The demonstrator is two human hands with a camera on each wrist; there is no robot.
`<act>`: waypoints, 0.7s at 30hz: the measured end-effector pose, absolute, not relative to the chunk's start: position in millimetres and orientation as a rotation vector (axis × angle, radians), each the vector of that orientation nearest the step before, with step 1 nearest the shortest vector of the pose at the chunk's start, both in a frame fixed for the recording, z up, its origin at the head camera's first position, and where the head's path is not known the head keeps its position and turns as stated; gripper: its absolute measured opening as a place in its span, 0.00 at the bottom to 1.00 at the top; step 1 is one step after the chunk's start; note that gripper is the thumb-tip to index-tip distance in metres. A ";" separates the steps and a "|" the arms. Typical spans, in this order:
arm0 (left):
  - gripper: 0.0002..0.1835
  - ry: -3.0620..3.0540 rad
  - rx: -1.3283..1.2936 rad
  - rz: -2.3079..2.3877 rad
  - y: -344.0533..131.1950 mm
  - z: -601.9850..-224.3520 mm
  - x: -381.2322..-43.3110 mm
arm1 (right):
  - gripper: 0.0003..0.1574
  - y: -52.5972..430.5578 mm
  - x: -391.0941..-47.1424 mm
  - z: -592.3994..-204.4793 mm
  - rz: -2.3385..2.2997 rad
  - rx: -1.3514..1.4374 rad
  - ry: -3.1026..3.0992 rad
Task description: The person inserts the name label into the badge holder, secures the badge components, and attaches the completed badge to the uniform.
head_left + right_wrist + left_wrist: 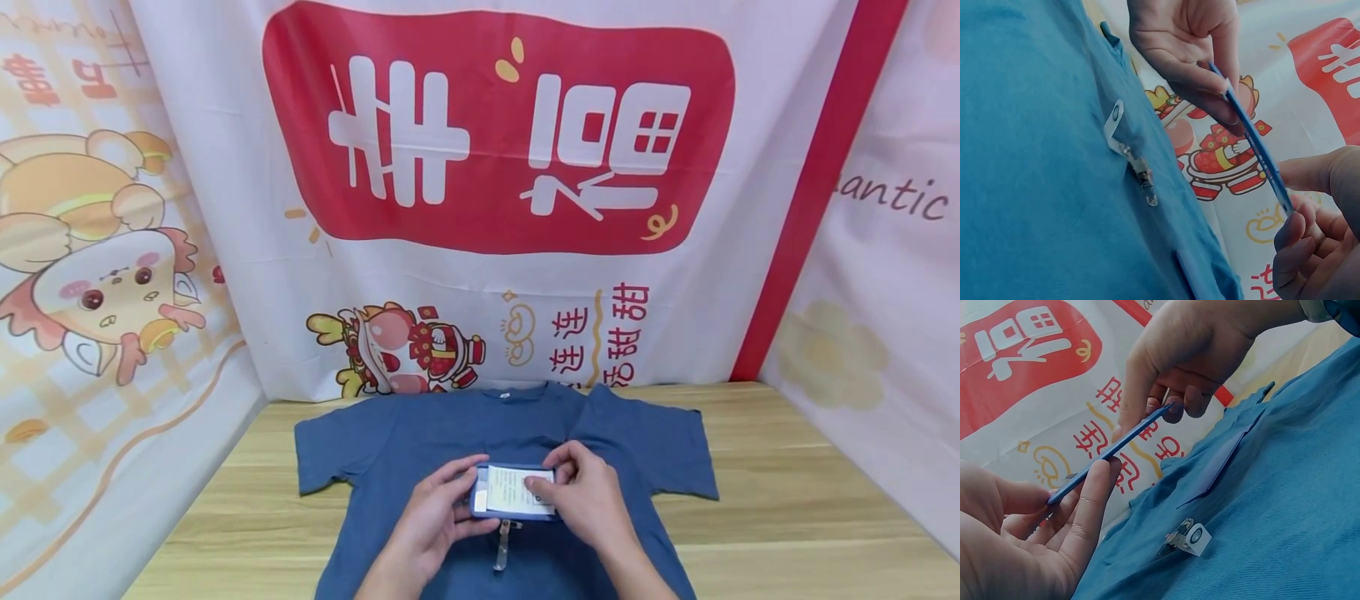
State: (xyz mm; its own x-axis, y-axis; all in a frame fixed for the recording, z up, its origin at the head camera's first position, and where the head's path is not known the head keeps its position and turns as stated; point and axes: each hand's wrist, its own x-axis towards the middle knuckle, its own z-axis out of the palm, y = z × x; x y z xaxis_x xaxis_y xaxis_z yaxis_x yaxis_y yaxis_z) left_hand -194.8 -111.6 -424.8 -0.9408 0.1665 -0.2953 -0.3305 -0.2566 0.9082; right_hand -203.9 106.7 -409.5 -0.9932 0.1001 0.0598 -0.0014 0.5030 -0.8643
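A blue-framed badge holder (513, 513) with a white printed card (506, 489) in it is held level above a blue T-shirt (420, 433). My left hand (433, 517) grips its left end, fingers at the upper and lower edges. At the right end, my right hand (588, 492) pinches it, the thumb lying on the card. From the side, in the left wrist view, the badge holder (1110, 450) shows as a thin blue edge between both hands. A badge clip with a clear strap (502, 546) lies on the shirt just below.
In the left wrist view a flat blue piece (1222, 459) lies on the shirt near the clip. The shirt is spread on a wooden table (780, 500). Printed cloth walls (495, 275) stand behind and at both sides.
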 end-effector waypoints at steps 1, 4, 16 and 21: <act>0.22 1.685 -0.201 2.257 -111.9 -425.1 -194.9 | 0.21 106.8 -204.0 -410.2 1.511 -0.098 -2.636; 0.23 1.679 -0.204 2.258 -112.5 -425.2 -195.0 | 0.25 107.0 -205.1 -413.3 1.514 -0.143 -2.640; 0.23 1.668 -0.220 2.272 -111.9 -425.3 -195.5 | 0.32 109.8 -209.6 -423.3 1.703 -0.217 -2.694; 0.23 1.671 -0.234 2.263 -111.9 -425.4 -194.8 | 0.30 110.0 -208.5 -424.8 1.793 -0.199 -2.667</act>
State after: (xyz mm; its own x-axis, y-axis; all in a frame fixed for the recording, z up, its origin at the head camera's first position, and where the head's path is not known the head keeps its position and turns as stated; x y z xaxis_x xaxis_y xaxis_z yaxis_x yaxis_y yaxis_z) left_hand -194.8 -111.9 -425.4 -0.9362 0.1558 -0.3149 -0.3468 -0.2668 0.8992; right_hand -208.5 110.0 -424.8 -0.9893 0.0585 -0.1337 0.1459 0.3732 -0.9162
